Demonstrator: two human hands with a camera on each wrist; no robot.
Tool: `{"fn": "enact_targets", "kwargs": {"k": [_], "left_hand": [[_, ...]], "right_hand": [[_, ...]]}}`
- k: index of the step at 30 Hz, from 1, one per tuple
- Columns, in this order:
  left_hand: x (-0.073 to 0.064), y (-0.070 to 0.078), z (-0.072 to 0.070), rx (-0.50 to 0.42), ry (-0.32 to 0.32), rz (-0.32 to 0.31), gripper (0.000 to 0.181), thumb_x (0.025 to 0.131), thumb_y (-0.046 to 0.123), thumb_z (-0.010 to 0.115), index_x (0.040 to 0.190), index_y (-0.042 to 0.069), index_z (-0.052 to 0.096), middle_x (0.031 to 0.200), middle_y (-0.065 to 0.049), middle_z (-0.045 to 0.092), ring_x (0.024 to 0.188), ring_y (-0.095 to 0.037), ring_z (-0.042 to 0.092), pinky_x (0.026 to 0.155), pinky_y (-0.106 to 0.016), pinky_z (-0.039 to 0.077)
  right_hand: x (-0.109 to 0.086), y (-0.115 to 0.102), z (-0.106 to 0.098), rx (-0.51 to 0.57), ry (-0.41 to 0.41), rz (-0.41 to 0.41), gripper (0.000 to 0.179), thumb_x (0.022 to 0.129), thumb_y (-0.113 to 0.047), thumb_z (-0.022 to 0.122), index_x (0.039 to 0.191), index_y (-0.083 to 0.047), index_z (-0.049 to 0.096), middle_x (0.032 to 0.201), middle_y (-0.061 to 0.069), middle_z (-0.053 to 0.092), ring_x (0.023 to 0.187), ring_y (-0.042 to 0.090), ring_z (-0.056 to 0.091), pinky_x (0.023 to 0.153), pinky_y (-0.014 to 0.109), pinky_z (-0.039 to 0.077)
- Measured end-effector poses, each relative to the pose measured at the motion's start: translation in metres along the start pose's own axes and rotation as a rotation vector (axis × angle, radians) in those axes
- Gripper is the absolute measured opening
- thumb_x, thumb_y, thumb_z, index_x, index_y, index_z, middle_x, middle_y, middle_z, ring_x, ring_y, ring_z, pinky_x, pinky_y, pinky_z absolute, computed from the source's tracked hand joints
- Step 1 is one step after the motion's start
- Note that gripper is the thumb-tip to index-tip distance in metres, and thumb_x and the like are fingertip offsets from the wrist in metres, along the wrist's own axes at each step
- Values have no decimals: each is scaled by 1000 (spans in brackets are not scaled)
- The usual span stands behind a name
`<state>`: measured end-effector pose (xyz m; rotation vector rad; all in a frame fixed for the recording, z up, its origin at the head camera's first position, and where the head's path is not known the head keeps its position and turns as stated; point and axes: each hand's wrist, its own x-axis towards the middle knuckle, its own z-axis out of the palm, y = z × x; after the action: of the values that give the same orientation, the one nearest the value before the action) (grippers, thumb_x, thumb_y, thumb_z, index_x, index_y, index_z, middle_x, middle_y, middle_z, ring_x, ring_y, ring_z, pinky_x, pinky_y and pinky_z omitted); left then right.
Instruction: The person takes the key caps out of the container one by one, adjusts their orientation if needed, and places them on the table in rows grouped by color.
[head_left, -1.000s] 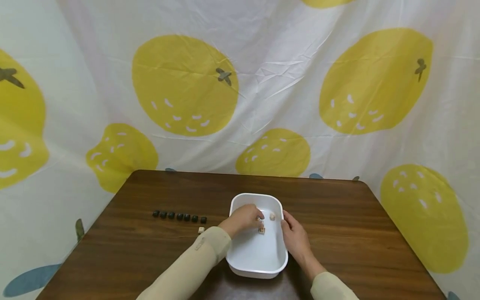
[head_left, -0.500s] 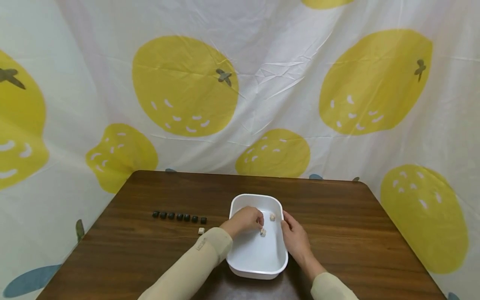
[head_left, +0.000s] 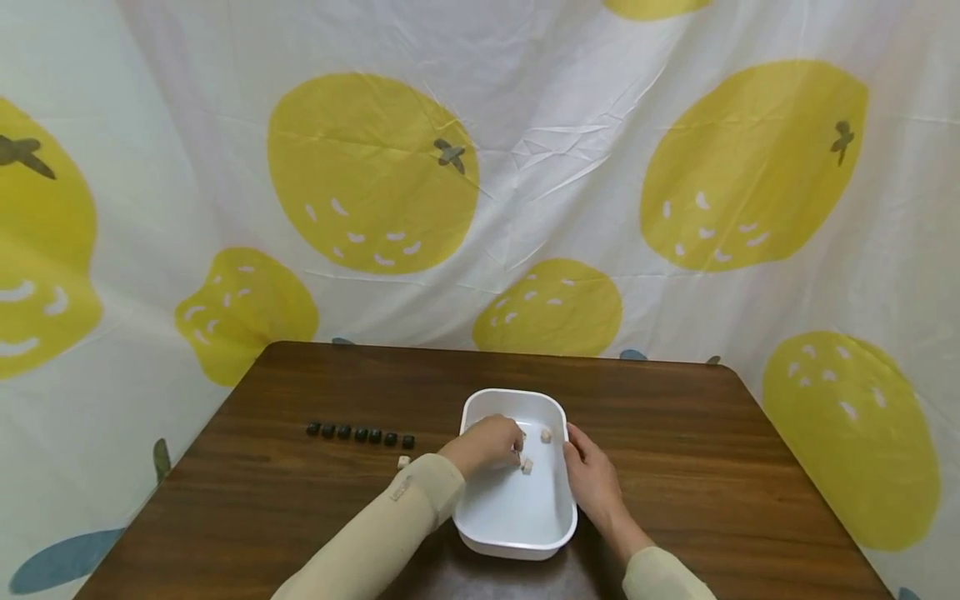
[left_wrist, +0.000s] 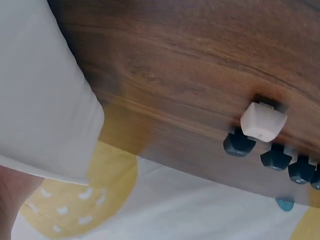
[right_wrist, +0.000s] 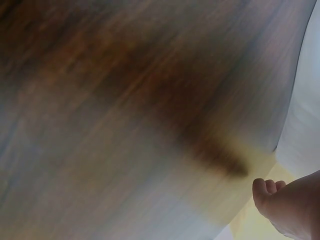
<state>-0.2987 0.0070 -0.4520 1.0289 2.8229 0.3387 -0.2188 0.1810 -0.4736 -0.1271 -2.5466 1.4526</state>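
Note:
A white rectangular tray [head_left: 517, 550] sits on the wooden table. My left hand [head_left: 491, 442] reaches inside it, with curled fingers and thumb that pinch a small pale keycap, mostly hidden by the fingers. Just beside the fingertips lies another pale keycap [head_left: 528, 467]; farther back in the tray is a third pale piece [head_left: 546, 435]. My right hand [head_left: 592, 475] grips the tray's right side. On the table left of the tray stands a cream keycap [left_wrist: 263, 122], in front of a row of black keycaps [left_wrist: 276, 157]. In the right wrist view, fingertips [right_wrist: 260, 192] show at the lower right.
The dark wooden table [head_left: 712, 433] reaches back to a white curtain [head_left: 540, 167] printed with yellow lemons. The row of black keycaps runs across the table to the left of the tray, near the left sleeve [head_left: 375, 533].
In the tray, my left fingers have drawn closer together and shifted slightly at the keycaps; the near pale one has moved a little toward me. The right hand keeps its hold on the tray.

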Motion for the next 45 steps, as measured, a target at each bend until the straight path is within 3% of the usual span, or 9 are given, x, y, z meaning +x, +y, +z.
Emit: {"fn": "enact_targets", "kwargs": {"k": [4, 7, 10, 14, 18, 26, 30, 37, 45], "left_hand": [[-1, -5, -2, -123, 101, 9, 11, 84, 12, 75, 93, 6, 76, 77, 3, 66, 69, -9, 53, 68, -22, 45], [-7, -9, -13, -300, 183, 21, 22, 89, 11, 69, 108, 0, 73, 81, -2, 67, 71, -11, 55, 66, -23, 47], [-19, -12, -26, -491, 215, 4, 28, 94, 15, 66, 117, -1, 70, 88, -2, 67, 76, -12, 56, 68, -25, 48], [-41, -19, -36, -768, 261, -58, 23, 93, 15, 70, 111, 1, 70, 92, -1, 66, 81, -11, 58, 69, -25, 49], [-61, -33, -38, -893, 305, -77, 26, 91, 7, 70, 115, -2, 68, 99, -6, 67, 86, -15, 60, 72, -25, 51], [-96, -69, -33, -873, 434, -131, 24, 87, 5, 72, 110, -4, 70, 94, -8, 67, 82, -18, 59, 67, -27, 51], [-114, -87, -33, -832, 475, -199, 20, 87, 6, 73, 106, 0, 71, 90, -6, 66, 80, -17, 57, 66, -29, 48], [-147, -113, -25, -634, 402, -376, 13, 88, 11, 74, 101, 11, 72, 88, 3, 68, 81, -13, 61, 70, -33, 49], [-165, -134, -5, -446, 317, -363, 10, 85, 9, 78, 94, 10, 74, 83, 5, 65, 77, -11, 57, 70, -34, 49]], "right_hand": [[0, 0, 1, 5, -5, 2, 42, 104, -16, 49, 142, 0, 51, 137, 22, 56, 126, 39, 52, 104, 53, 40], [0, -1, 1, 3, -3, -2, 42, 104, -15, 49, 142, 0, 51, 137, 22, 56, 126, 39, 52, 104, 53, 40], [0, -2, 1, 5, -6, -4, 42, 104, -15, 49, 142, 1, 50, 137, 23, 55, 127, 40, 51, 104, 53, 40], [0, -3, 0, 1, -18, 8, 43, 104, -16, 48, 144, 0, 49, 139, 23, 53, 129, 40, 49, 105, 54, 38], [1, -2, -1, 0, -20, 19, 44, 104, -17, 47, 145, -1, 48, 141, 23, 52, 131, 40, 47, 107, 54, 36], [1, 1, 0, 21, -31, 32, 44, 105, -18, 46, 145, 0, 47, 142, 23, 51, 132, 41, 46, 107, 54, 36], [1, 1, 0, 11, -26, 30, 44, 105, -18, 46, 145, 0, 47, 142, 23, 51, 132, 41, 46, 107, 54, 36], [1, 1, 0, 8, -32, 43, 44, 105, -19, 46, 146, -1, 47, 143, 22, 50, 132, 41, 46, 107, 55, 36], [0, 0, 0, 6, -44, 55, 45, 106, -20, 45, 147, -2, 45, 144, 22, 49, 133, 41, 44, 107, 55, 36]]}}
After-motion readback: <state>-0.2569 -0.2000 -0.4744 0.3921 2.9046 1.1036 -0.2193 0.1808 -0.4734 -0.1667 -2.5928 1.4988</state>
